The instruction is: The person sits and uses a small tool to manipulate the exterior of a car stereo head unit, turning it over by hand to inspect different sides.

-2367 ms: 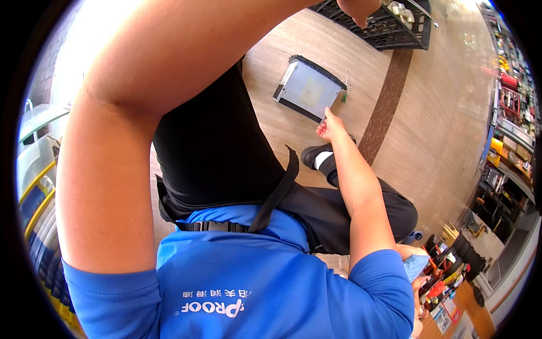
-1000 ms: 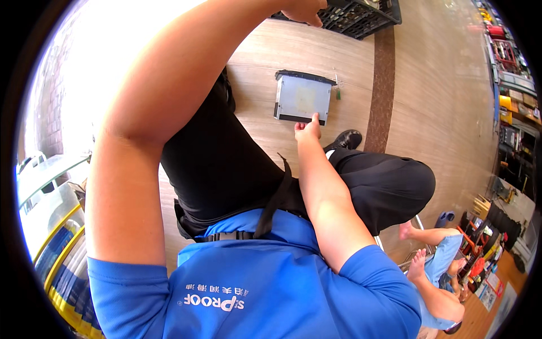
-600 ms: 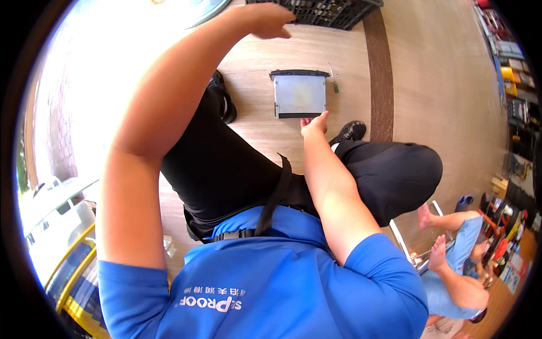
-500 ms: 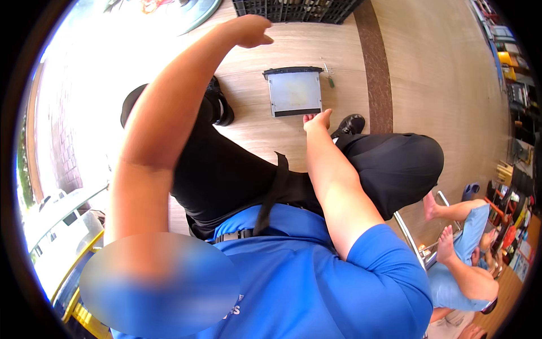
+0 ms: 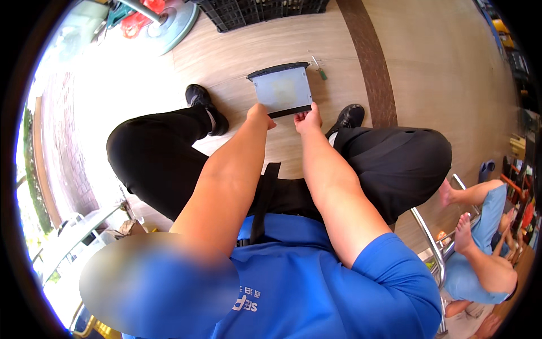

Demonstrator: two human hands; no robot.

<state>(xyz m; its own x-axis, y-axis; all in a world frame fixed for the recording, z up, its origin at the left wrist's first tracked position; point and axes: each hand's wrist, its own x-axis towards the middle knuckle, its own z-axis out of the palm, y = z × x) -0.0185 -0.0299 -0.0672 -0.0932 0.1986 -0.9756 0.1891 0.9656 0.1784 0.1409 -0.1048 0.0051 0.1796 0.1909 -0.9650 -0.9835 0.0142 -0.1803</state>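
Note:
A flat grey metal box-shaped device [image 5: 283, 88] with a black front panel along its far side is between my feet. My left hand [image 5: 261, 116] is closed at its near left corner, with some of the fingers hidden. At the near right corner my right hand [image 5: 308, 119] grips it, thumb up along the edge and fingers curled by the black near strip. Just right of the device lies a screwdriver [image 5: 321, 73] with a green handle and a thin pale shaft.
A black plastic crate [image 5: 257, 14] stands at the far side. Left of it is a round stand base [image 5: 175, 28] with a pole. My black shoes [image 5: 350, 117] flank the device. At right sits another person with bare feet [image 5: 464, 234], beside a metal chair frame [image 5: 437, 254].
My left hand has come down from near the crate to the device's near left corner. My right hand stays at the near right corner. The device now sits slightly tilted.

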